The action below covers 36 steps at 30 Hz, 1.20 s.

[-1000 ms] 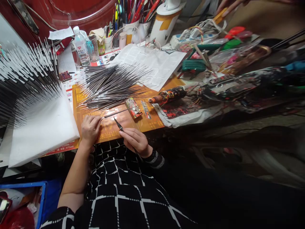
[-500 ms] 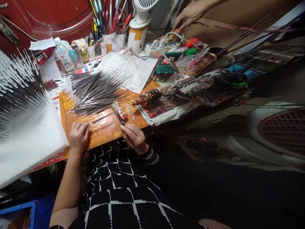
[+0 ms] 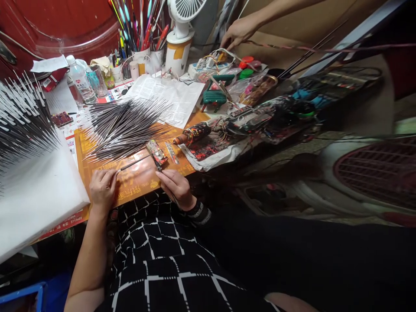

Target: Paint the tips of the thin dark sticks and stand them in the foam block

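Black thin stick (image 3: 134,162) is pinched near its end by the fingers of the left hand (image 3: 103,188), and the right hand (image 3: 175,188) holds narrow dark tweezers (image 3: 159,165) close to it. Both hands are above an orange printed mat (image 3: 136,188). Many same sticks (image 3: 123,128) lie in a pile just behind, and more stand in white foam (image 3: 35,195) on the left.

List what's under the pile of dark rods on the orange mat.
The pile of thin dark rods lies on an orange printed mat, its far tips reaching over a printed paper sheet. Whatever lies beneath the dense middle is covered and cannot be seen.
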Motion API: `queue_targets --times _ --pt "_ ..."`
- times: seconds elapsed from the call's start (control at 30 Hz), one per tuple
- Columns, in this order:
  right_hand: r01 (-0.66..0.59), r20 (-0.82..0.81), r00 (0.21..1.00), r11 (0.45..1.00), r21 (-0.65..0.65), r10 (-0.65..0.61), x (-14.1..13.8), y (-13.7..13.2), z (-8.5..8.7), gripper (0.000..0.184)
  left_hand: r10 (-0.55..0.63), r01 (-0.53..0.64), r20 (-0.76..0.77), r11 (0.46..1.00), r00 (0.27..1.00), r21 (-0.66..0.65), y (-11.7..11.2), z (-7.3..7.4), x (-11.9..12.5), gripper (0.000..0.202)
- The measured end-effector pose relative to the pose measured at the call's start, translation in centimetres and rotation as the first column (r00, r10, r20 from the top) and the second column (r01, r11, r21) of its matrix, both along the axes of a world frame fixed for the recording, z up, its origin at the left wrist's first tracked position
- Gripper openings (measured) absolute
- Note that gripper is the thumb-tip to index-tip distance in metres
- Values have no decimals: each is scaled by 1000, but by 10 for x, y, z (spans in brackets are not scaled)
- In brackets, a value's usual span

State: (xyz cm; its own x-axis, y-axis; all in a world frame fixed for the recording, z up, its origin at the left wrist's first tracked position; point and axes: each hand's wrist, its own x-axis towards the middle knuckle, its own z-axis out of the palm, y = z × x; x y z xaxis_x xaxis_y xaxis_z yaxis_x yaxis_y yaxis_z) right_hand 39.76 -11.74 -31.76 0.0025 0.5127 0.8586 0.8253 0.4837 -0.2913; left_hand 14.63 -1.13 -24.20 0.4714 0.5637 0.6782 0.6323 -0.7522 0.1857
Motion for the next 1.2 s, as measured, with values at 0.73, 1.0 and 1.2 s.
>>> queue_targets --times 0.73,1.0,1.2 --pt "11 3 1000 1000 27 -11 0 -4 5 53 11 -11 -13 1000 1000 -12 0 0 -1 15" --pt "-1 2 1000 998 60 1 -1 -1 2 55 13 -13 -8 1000 1000 -17 0 1 0 14" --pt "12 -3 1000 999 43 -12 -1 -1 0 50 21 -21 -47 1000 999 10 0 3 0 14"
